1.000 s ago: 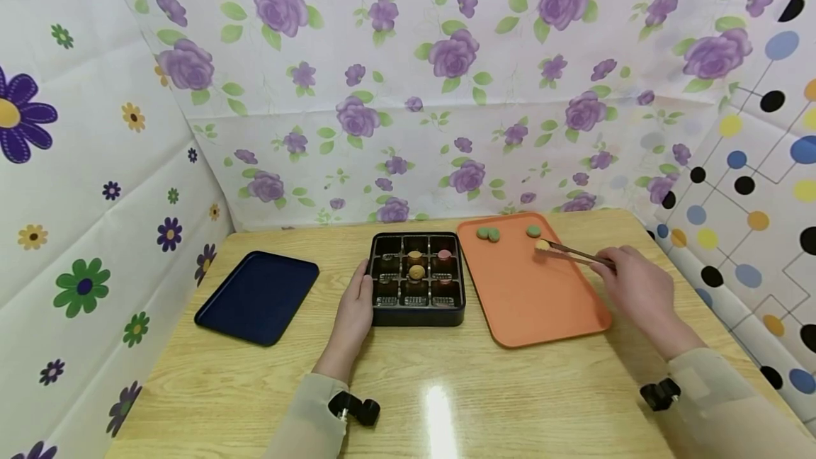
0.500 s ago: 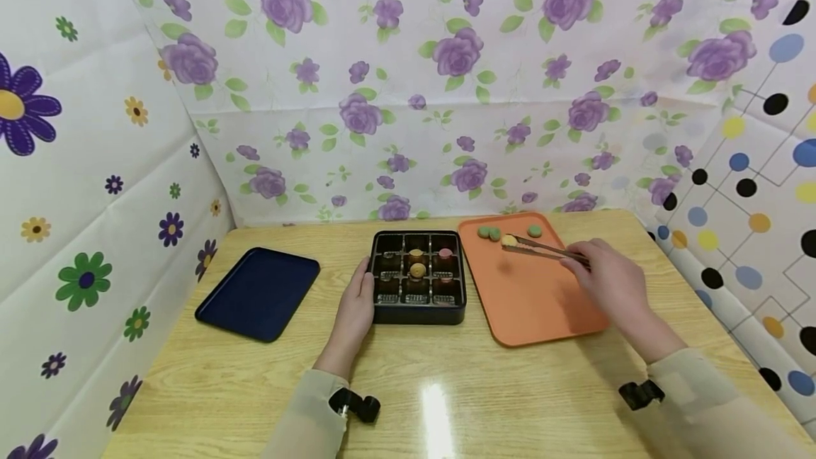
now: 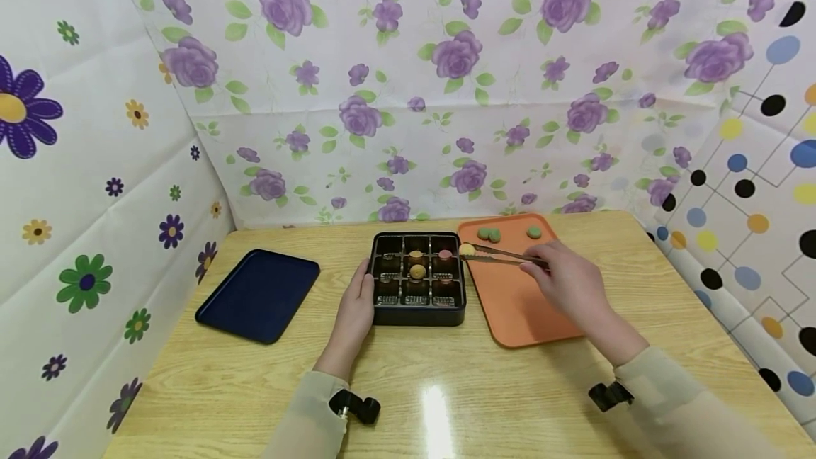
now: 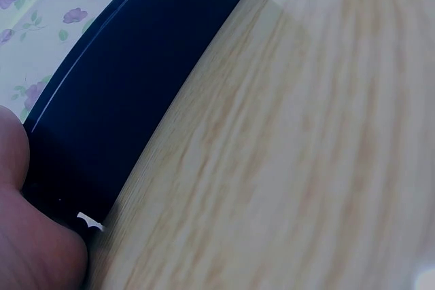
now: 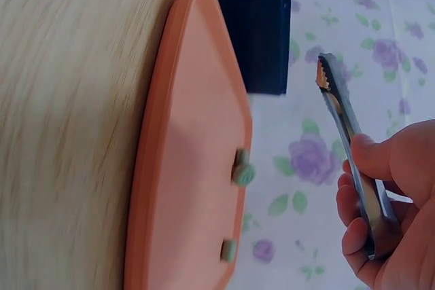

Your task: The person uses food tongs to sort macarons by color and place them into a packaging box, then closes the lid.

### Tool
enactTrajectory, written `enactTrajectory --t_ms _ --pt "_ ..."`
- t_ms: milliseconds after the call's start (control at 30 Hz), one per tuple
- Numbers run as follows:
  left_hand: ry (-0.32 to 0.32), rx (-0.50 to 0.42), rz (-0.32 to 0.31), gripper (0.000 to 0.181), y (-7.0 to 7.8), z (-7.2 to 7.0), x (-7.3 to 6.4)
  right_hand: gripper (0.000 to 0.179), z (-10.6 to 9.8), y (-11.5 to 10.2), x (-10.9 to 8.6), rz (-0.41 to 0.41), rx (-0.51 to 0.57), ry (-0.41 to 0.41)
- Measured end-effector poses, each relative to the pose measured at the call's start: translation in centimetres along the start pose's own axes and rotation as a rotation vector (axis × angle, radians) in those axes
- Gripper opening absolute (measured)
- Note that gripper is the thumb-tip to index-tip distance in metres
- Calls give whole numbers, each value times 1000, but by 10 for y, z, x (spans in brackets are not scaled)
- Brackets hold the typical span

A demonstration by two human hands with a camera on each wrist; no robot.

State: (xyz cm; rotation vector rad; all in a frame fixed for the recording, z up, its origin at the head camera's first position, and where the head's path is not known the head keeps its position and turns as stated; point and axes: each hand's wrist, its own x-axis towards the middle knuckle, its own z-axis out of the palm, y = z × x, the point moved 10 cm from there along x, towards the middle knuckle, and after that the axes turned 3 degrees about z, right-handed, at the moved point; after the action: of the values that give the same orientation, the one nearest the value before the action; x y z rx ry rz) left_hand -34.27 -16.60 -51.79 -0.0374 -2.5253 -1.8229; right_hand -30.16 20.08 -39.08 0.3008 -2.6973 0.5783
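Note:
My right hand holds a pair of metal tongs, whose tips pinch a small round yellow cookie above the right rim of the black box. A clear insert divides the box into compartments. In it sit two yellowish cookies at the back and centre of the middle column, and pink ones in the right column. My left hand lies along the box's left side, fingers extended and touching it. In the right wrist view, the tongs are raised above tray level; fingers curl round their handle.
On the right an orange tray carries a few green cookies near its far edge; it lies close beside the box. A dark blue tray is at the left. Flowered cloth walls off the table's back.
My right hand has moved left, carrying the tongs and the yellow cookie from over the orange tray to the box's right edge. The left hand and the box have stayed in place.

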Motion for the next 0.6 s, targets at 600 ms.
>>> enactTrajectory --t_ms 600 --pt "-7 -11 -2 59 -1 1 0 16 34 -69 -1 -129 -26 -45"
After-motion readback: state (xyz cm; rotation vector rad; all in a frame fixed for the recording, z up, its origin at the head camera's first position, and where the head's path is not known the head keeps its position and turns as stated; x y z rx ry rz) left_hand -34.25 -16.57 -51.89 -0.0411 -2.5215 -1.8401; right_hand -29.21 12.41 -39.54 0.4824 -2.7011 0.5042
